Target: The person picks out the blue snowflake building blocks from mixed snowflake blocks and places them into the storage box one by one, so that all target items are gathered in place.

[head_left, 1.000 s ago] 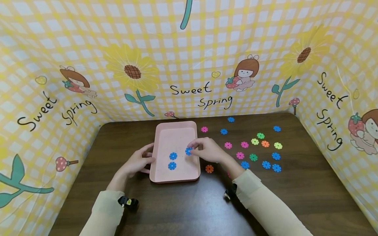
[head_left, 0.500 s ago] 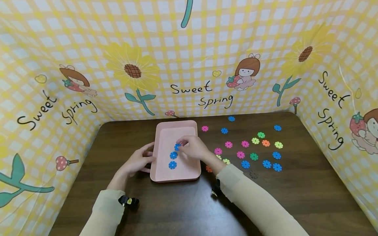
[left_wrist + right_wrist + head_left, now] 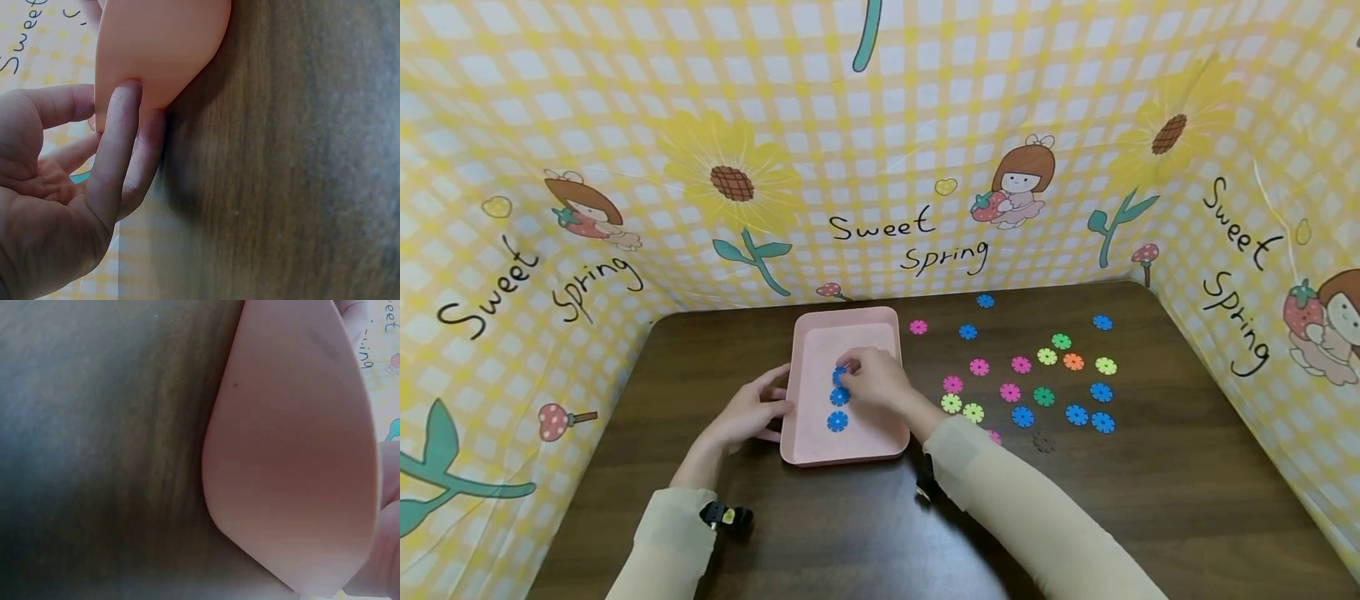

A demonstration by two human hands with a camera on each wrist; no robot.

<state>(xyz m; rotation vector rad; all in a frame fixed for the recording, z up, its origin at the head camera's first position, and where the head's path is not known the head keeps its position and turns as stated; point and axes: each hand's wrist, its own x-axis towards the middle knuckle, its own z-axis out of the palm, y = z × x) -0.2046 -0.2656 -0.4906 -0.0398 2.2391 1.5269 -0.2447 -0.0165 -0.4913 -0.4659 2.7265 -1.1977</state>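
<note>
Inside the pink tray (image 3: 846, 446), two blue flower-shaped discs (image 3: 837, 422) lie in a column. The right hand (image 3: 877, 383) pinches a third blue disc (image 3: 838, 377) at the top of that column, its fingertips partly covering it. At the tray's left side, the left hand (image 3: 747, 412) touches the outer wall. The left wrist view shows the left hand (image 3: 69, 212) with fairly straight fingers resting against the tray wall (image 3: 169, 37). In the right wrist view the tray wall (image 3: 287, 450) hides the discs and most of the hand behind it.
Right of the tray, several discs lie scattered on the brown table (image 3: 850, 533): pink (image 3: 1021, 365), blue (image 3: 1077, 415), green (image 3: 1043, 397), yellow-green (image 3: 973, 412) and orange (image 3: 1073, 362), with a dark one (image 3: 1044, 442). A checked cloth (image 3: 880, 167) stands around the table's back and sides.
The right hand has moved left across the tray, carrying its blue disc from near the right wall to the top of the column. The left hand has stayed at the tray's left side.
</note>
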